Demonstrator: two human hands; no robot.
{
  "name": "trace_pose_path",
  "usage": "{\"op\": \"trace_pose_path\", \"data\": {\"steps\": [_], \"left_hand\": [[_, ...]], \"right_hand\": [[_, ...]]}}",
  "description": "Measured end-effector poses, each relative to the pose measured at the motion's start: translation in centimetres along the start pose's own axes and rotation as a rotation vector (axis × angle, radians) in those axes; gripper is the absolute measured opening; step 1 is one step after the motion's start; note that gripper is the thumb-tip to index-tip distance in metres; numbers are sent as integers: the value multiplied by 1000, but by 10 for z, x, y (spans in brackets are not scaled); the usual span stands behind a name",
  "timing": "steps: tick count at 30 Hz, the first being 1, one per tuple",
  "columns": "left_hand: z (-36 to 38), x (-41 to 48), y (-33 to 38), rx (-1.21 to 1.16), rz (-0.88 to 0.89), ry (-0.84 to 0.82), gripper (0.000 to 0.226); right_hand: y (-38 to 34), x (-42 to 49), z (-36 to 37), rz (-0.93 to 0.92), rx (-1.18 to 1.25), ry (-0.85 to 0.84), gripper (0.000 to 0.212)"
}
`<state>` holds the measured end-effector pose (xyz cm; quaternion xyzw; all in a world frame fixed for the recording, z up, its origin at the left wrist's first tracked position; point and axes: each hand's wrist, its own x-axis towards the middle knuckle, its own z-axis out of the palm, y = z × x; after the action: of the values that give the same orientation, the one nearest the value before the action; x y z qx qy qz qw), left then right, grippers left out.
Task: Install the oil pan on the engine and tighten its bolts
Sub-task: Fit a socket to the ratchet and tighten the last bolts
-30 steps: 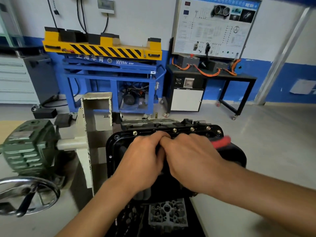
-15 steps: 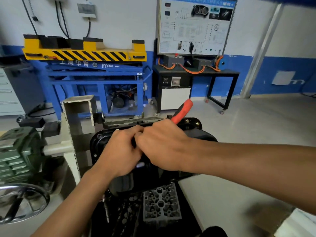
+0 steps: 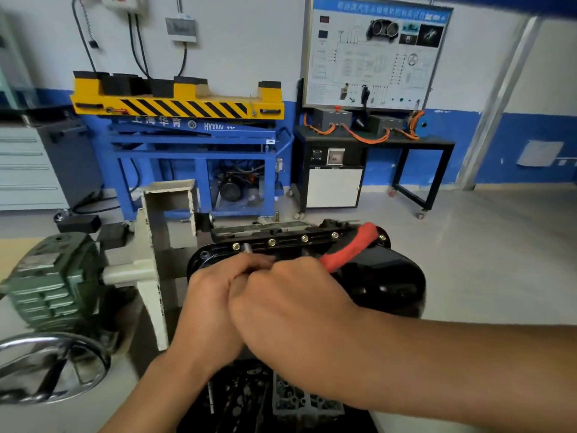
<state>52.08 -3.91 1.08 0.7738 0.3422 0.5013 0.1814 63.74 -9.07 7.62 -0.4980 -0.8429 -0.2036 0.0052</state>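
Over the oil pan (image 3: 387, 276), both hands' grip stays clenched on the ratchet (image 3: 349, 248) (handle swung lower).

Two hands: left hand (image 3: 215, 295), right hand (image 3: 290, 304); one oil pan (image 3: 390, 276); one red-handled wrench (image 3: 349, 248); five bolts (image 3: 271, 242).

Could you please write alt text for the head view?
Two hands, left and right, close together around a red-handled tool on the bolted rim of a black oil pan. The pan sits on an engine stand in a workshop, with a blue lift behind.
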Motion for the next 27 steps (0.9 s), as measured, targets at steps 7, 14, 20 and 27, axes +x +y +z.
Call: {"op": "trace_pose_path", "data": {"steps": [7, 14, 20, 27], "left_hand": [[-16, -16, -15, 179, -23, 130, 43], [-19, -6, -23, 220, 25, 88, 43], [-20, 4, -27, 188, 47, 73, 39], [-23, 5, -24, 229, 46, 20, 29]], "right_hand": [[-12, 9, -3, -35, 133, -20, 43], [-7, 19, 6, 69, 163, 54, 42], [3, 28, 13, 140, 222, 113, 23], [-3, 30, -7, -202, -320, -92, 2]]}}
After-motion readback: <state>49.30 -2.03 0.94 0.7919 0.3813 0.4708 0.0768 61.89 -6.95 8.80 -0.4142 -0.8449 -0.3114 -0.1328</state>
